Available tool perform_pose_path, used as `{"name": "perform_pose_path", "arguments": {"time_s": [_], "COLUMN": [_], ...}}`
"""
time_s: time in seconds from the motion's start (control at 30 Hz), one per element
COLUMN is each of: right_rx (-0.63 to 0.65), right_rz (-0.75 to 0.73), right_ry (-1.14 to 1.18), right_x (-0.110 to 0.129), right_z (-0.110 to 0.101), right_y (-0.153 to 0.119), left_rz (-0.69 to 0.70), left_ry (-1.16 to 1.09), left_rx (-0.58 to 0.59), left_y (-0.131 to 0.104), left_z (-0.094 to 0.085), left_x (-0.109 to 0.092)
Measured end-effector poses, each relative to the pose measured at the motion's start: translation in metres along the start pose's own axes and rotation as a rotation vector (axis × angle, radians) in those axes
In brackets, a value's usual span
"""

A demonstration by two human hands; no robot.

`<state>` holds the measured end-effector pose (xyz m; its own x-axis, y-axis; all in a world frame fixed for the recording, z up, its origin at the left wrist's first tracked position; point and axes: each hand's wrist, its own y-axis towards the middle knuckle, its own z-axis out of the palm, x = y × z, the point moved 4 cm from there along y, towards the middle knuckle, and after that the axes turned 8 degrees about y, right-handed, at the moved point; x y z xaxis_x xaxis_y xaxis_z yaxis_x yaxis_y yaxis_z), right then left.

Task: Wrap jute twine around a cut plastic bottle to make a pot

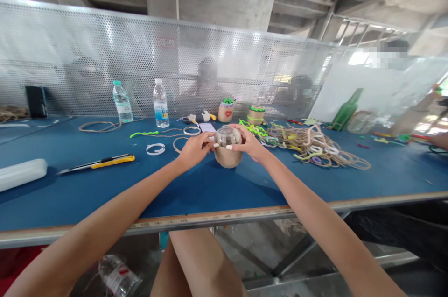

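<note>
Above the blue table a round glass jar (228, 157) sits between my hands, its clear glass base facing up and its lower part covered in tan twine. My right hand (249, 144) is closed around its right side, thumb across the front. My left hand (196, 149) presses curled fingers to its left side; whether they also pinch a twine end, I cannot make out. A loop of twine (176, 146) lies just left of that hand. Behind the jar is a phone (207, 128), partly hidden.
A yellow utility knife (112, 161) lies at left, blade out. Two water bottles (161, 105), a heart-decorated jar (226, 112) and a green-banded jar (256, 115) stand behind. Tangled twine (325, 147) with pipe cleaners spreads right, near a green bottle (346, 110). Another person's arm (415, 101) shows at far right.
</note>
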<state>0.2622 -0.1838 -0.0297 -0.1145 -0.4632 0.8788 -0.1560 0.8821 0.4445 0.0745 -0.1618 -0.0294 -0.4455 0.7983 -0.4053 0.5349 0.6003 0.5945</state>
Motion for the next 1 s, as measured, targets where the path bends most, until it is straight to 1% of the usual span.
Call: {"name": "perform_pose_path", "arguments": {"time_s": [0.1,0.17,0.23,0.4,0.5,0.63,0.77,0.87,1.0], "right_rx": [0.042,0.042,0.012,-0.110,-0.125,-0.097,-0.036,0.007,0.022], "right_rz": [0.010,0.004,-0.012,-0.038,-0.041,-0.027,-0.028,-0.026,-0.025], "right_ry": [0.026,0.019,-0.008,-0.082,-0.099,-0.099,-0.061,-0.036,-0.029], "right_x": [0.003,0.002,0.001,-0.003,-0.002,0.000,0.000,-0.002,-0.003], "right_z": [-0.001,0.001,0.003,0.009,0.009,0.006,0.004,0.003,0.001], "right_y": [-0.001,-0.001,0.000,0.000,-0.001,0.000,0.002,0.003,0.003], "left_rz": [0.005,0.004,0.001,-0.013,-0.018,-0.002,0.009,0.002,-0.020], "left_ry": [0.003,0.011,0.021,0.038,0.044,0.046,0.045,0.045,0.040], "left_rx": [0.000,-0.003,-0.008,-0.015,-0.018,-0.008,-0.002,-0.001,0.001], "left_y": [0.000,0.000,0.000,0.000,0.001,0.000,-0.001,-0.002,-0.002], "left_z": [0.001,0.001,0.002,0.003,0.001,0.001,0.002,0.002,0.003], "left_x": [-0.002,-0.002,-0.001,0.003,0.003,-0.001,-0.004,-0.005,-0.004]}}
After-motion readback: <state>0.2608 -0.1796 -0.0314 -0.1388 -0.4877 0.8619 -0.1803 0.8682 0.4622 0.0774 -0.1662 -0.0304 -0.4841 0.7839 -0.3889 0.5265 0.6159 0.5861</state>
